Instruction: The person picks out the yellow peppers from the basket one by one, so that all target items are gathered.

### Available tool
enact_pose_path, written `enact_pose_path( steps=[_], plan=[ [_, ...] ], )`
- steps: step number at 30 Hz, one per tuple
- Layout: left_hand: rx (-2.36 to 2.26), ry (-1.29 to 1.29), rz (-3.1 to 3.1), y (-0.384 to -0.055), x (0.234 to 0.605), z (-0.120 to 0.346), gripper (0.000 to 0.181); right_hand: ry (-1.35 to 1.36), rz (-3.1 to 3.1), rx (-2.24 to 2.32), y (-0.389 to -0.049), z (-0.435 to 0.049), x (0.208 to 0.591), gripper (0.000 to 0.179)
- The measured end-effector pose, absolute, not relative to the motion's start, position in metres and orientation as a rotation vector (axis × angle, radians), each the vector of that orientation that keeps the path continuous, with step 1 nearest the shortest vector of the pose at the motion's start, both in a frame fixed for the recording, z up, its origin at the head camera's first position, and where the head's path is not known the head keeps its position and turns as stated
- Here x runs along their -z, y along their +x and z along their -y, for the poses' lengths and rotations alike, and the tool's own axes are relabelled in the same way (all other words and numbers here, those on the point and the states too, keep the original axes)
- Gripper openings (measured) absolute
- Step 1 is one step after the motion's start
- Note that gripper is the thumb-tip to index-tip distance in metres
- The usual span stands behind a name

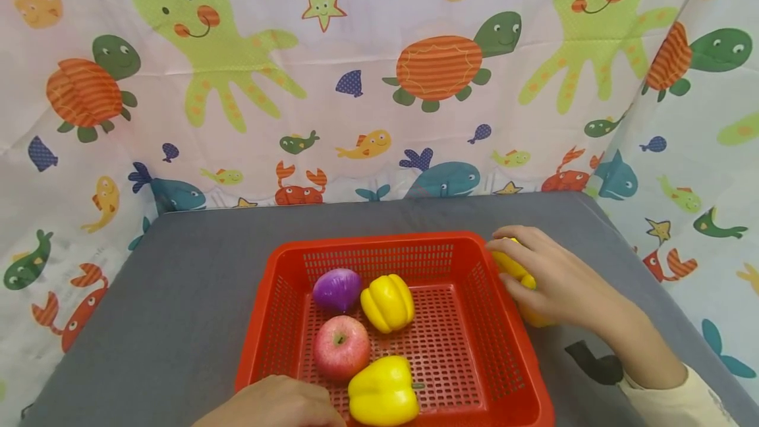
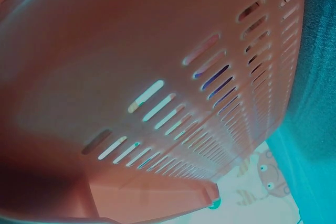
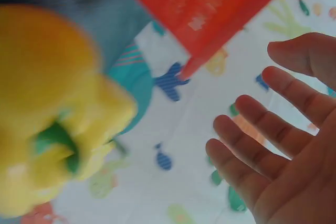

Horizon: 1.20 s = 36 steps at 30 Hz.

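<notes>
**Unclosed Grip, Rounded Shapes: Risk of a Roll-Away**

Holds the right hand (image 1: 545, 275) over the yellow peppers (image 3: 42, 87), just outside the right wall of the red basket (image 1: 379, 241), with fingers extended and spread, thumb apart, clamped on nothing in the right wrist view. Cannot tell about fingertip contact with the peppers from these angles.

Could, by closing off-centre on such glossy, rounded sides, squeeze one pepper out across the grey tabletop (image 1: 196, 295). Could also nudge a second while pinching the first, because of the close clustering. With too low a lift, might catch knuckles or pepper on the raised rim and jolt the whole basket.

Rests the left hand (image 1: 275, 404) by the near-left corner of the basket; cannot tell whether gripping or merely touching, for lack of visible fingertips. Without firm support there, might let the basket skid under a knock. Inside, to be minded: purple onion (image 1: 337, 290), apple (image 1: 341, 348), rear yellow pepper (image 1: 387, 303) and front yellow pepper (image 1: 382, 393), close together and liable to roll after a hard tilt.
</notes>
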State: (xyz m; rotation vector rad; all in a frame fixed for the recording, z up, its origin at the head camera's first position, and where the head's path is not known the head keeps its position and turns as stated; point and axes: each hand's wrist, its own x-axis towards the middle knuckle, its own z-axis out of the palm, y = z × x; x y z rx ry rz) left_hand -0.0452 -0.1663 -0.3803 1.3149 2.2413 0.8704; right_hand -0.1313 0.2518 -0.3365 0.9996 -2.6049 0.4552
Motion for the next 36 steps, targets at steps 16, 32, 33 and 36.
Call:
enact_pose_path(
  steps=[16,32,33,36],
  plan=[
    [-0.859,1.278,-2.249,-0.045,0.378,0.166,0.023,1.372,2.729,-0.279,-0.136,-0.183,0.312,0.04],
    [-0.822,1.364,-2.32,-0.041,0.38,0.163,0.018,1.543,2.793,-0.155,-0.147,-0.128,0.314,0.049],
    [-0.817,1.37,-2.322,-0.041,0.38,0.163,0.019,1.534,2.819,-0.148,-0.148,-0.125,0.315,0.051],
    [-0.809,1.379,-2.323,-0.042,0.381,0.163,0.019,1.509,2.884,-0.103,-0.151,-0.116,0.319,0.054]
  ],
)
